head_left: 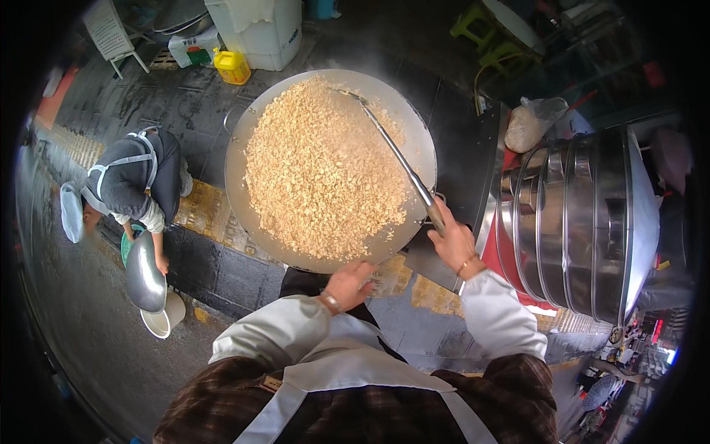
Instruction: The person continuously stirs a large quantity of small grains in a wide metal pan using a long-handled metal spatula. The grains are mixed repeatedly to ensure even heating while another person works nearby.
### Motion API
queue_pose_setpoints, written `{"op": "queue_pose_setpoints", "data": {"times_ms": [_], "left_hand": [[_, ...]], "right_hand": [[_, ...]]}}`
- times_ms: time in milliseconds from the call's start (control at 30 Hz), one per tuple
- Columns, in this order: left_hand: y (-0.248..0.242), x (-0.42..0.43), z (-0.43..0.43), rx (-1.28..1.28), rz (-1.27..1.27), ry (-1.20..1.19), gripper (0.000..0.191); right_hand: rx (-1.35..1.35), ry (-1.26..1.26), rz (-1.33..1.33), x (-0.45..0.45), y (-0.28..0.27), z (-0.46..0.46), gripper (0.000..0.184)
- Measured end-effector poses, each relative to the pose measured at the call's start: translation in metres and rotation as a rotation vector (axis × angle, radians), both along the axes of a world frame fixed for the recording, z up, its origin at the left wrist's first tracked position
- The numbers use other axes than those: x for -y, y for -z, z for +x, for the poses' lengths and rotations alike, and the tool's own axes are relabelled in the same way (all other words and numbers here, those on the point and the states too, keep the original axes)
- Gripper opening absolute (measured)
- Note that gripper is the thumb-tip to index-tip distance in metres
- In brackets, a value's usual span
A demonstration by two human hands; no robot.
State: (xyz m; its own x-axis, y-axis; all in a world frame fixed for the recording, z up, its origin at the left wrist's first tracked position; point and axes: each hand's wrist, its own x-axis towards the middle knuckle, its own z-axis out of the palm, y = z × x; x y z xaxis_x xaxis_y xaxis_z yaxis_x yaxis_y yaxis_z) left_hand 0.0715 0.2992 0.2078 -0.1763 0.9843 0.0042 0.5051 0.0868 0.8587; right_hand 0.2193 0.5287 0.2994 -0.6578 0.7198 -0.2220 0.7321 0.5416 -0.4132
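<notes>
A wide metal wok [421, 122] stands in front of me, heaped with pale golden, crumbly food [327, 172] that looks like grains or small chopped bits; faint steam hangs over it. My right hand [455, 238] is closed around the handle of a long metal spatula or ladle [402, 158], whose far end lies partly buried in the food near the wok's far side. At the wok's near rim is my left hand [349, 286], slightly blurred, fingers apart and holding no tool; whether it touches the rim is unclear.
Stacked metal steamer tiers [579, 227] and a plastic bag [524, 127] stand at right. At left a bent-over co-worker [130, 172] holds a metal basin [147, 275] beside a white bucket [166, 316]. Beyond the wok are a yellow jug [232, 67] and a large pale bin [260, 33].
</notes>
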Motion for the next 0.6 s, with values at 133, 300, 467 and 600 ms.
{"op": "queue_pose_setpoints", "data": {"times_ms": [133,300,467,600], "left_hand": [[0.066,0.157,-0.039,-0.046,-0.527,-0.287,0.025],[0.104,0.322,-0.042,-0.145,-0.986,-0.684,0.024],[0.128,0.359,0.000,0.017,-0.974,-0.758,0.022],[0.143,0.334,0.026,0.014,-0.876,-0.722,0.023]], "right_hand": [[0.195,-0.057,0.029,0.000,0.019,-0.029,0.083],[0.425,-0.107,0.014,0.052,-0.001,0.049,0.086],[0.357,-0.107,-0.055,0.089,-0.047,0.127,0.084],[0.226,-0.148,-0.026,0.099,-0.092,0.170,0.085]]}}
